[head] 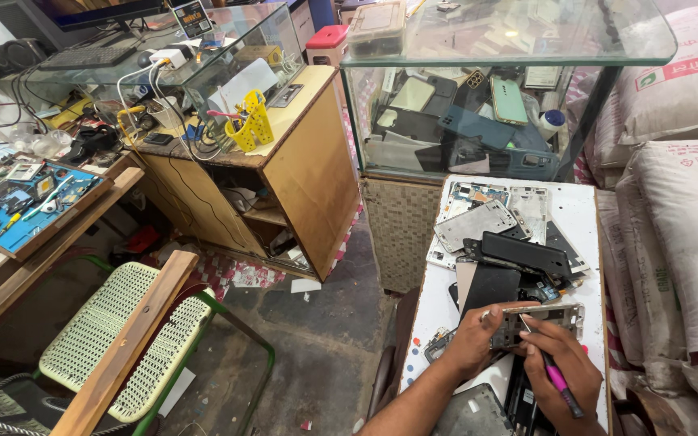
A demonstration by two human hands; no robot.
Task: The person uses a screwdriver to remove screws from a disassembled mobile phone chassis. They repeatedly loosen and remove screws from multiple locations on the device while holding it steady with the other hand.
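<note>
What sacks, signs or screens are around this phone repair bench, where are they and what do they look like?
Sacks: stacked along the right wall, bulging white woven bags with red and green print.
Monitor: top left, on the glass counter, dark flat screen, cut off by the frame.
Small sign: beside the monitor, upright dark card with orange print.

A dusty concrete floor point(317, 323) is flanked by a wooden cabinet point(284, 161), glass display case point(478, 97) and woven chair point(123, 339).
</note>
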